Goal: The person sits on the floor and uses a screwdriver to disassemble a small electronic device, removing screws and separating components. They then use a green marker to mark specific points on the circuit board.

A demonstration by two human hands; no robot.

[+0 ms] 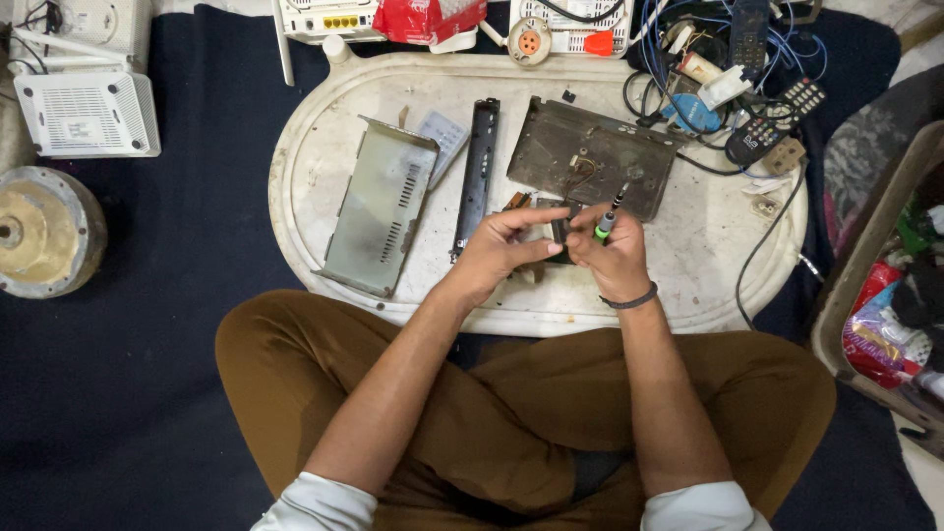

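The fingers [521, 221] of the left hand [497, 254] are pinched on a small dark part [559, 228], kept steady at mid-frame above the oval white desk [315, 157]. A green-handled screwdriver [608, 218] is gripped in the right hand [615, 258], fingers pressed together, tip raised. The grey metal cover [379, 211] is laid aside, left of centre.

Two routers [87, 113], two remotes [777, 123]

- White oval tray-table [324, 295], stained, on dark blue cloth [177, 246].
- On it: grey vented metal cover [379, 208] left; black front strip [477, 177] centre; brown base plate [590, 157] right; remotes [777, 118] far right.
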